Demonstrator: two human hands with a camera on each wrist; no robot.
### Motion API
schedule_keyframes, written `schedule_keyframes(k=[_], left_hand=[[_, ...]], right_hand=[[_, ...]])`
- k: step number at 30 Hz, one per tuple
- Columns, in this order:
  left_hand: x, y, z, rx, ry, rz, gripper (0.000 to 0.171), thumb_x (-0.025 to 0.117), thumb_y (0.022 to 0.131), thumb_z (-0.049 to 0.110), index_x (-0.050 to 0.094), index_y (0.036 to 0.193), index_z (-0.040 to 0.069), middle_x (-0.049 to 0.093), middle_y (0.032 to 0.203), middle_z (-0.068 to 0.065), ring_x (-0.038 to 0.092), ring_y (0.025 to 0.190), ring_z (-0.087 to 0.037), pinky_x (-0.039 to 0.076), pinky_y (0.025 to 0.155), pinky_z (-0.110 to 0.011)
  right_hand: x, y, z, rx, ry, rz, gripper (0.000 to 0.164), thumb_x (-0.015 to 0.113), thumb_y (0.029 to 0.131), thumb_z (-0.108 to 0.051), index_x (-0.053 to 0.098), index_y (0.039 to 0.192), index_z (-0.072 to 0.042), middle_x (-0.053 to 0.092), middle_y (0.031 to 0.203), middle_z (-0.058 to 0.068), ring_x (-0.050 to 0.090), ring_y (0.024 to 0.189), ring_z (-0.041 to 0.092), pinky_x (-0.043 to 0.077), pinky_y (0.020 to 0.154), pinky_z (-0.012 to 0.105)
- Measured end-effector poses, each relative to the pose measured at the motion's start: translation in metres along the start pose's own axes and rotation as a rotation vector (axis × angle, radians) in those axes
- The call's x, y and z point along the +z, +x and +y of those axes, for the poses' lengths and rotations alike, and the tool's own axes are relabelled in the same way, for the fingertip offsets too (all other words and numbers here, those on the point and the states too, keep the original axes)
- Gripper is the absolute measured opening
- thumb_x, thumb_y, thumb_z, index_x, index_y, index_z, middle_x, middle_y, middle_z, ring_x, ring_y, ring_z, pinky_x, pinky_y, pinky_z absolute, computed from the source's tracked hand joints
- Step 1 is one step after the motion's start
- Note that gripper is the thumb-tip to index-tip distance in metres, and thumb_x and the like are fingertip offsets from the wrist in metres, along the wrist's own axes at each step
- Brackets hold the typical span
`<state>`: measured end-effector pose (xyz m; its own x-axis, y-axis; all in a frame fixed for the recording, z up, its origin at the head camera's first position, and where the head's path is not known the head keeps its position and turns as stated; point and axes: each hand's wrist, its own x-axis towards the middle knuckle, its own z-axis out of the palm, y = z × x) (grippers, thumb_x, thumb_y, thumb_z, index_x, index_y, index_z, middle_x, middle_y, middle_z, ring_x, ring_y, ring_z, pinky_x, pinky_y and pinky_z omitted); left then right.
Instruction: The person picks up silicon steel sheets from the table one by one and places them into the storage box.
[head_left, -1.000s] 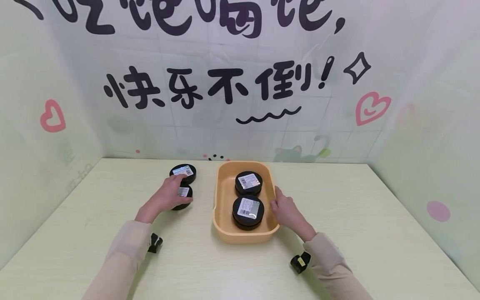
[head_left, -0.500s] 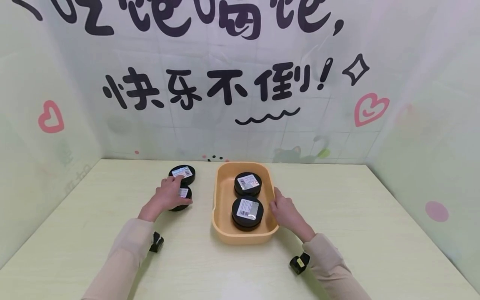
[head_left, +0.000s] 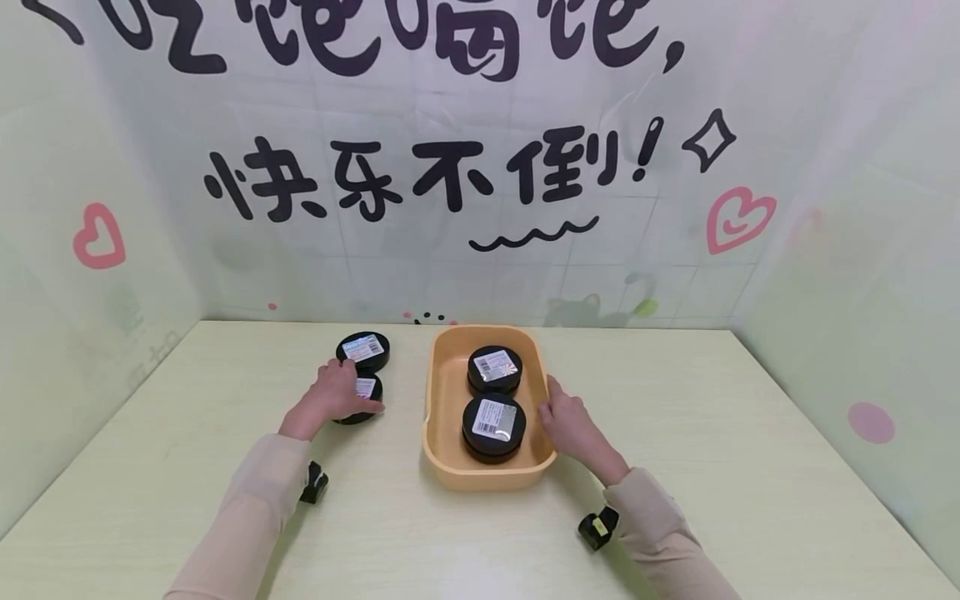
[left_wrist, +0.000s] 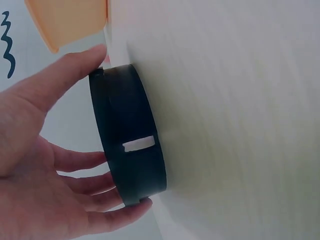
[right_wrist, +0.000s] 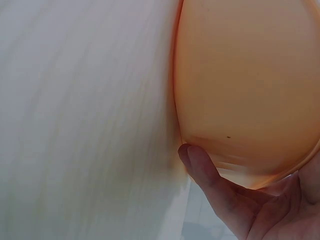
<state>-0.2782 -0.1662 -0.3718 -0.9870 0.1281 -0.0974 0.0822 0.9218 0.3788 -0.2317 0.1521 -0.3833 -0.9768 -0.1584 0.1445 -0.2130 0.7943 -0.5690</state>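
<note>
Two flat round black containers with label stickers stand one behind the other on the left of the table. My left hand (head_left: pixel 332 395) grips the nearer black container (head_left: pixel 367 386), thumb at one edge and fingers at the opposite one. In the left wrist view this container (left_wrist: pixel 130 120) shows its dark side with a small white strip, its base close to the tabletop. The farther container (head_left: pixel 363 350) is just beyond my fingertips. My right hand (head_left: pixel 572 425) holds the right wall of an orange plastic bin (head_left: pixel 450 367), fingers against its outer side (right_wrist: pixel 240 90).
Inside the bin, a rear black container (head_left: pixel 495 367) and a front one (head_left: pixel 493 421) sit in line, each looking like a stacked pair. The pale wooden table (head_left: pixel 420 550) ends at a printed cloth backdrop (head_left: pixel 645 275), with cloth sides left and right.
My left fingertips have drawn back from over the farther container's label to around the nearer container. The right hand and the bin stay as they were; the head view has shifted slightly.
</note>
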Motion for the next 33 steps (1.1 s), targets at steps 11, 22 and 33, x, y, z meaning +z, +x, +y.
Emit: schedule_keyframes(k=[11,22,33], left_hand=[[0.000,0.000,-0.005,0.040,0.036,-0.051,0.084,0.076,0.065,0.033,0.037,0.115,-0.021,0.038,0.110,-0.037,0.038,0.098,-0.044,0.039,0.082,-0.052],[-0.001,-0.001,-0.011,0.071,0.042,-0.079,0.088,0.077,0.063,0.030,0.034,0.117,-0.024,0.042,0.106,-0.035,0.041,0.098,-0.044,0.037,0.085,-0.051],[0.000,-0.001,-0.014,0.109,0.022,-0.068,0.087,0.076,0.062,0.030,0.034,0.118,-0.022,0.045,0.108,-0.034,0.042,0.100,-0.045,0.037,0.086,-0.051]], right_hand=[[0.001,0.000,0.001,-0.001,0.002,0.000,0.040,0.039,0.088,-0.001,0.034,0.126,0.009,0.055,0.069,0.019,0.054,0.051,0.021,0.043,0.040,0.026],[0.001,0.000,0.000,0.015,0.025,-0.008,0.040,0.039,0.088,-0.002,0.034,0.126,0.009,0.057,0.073,0.022,0.059,0.056,0.024,0.046,0.041,0.027],[0.000,0.000,-0.001,0.006,0.031,0.000,0.038,0.039,0.087,0.000,0.035,0.124,0.009,0.055,0.069,0.019,0.058,0.055,0.023,0.045,0.041,0.027]])
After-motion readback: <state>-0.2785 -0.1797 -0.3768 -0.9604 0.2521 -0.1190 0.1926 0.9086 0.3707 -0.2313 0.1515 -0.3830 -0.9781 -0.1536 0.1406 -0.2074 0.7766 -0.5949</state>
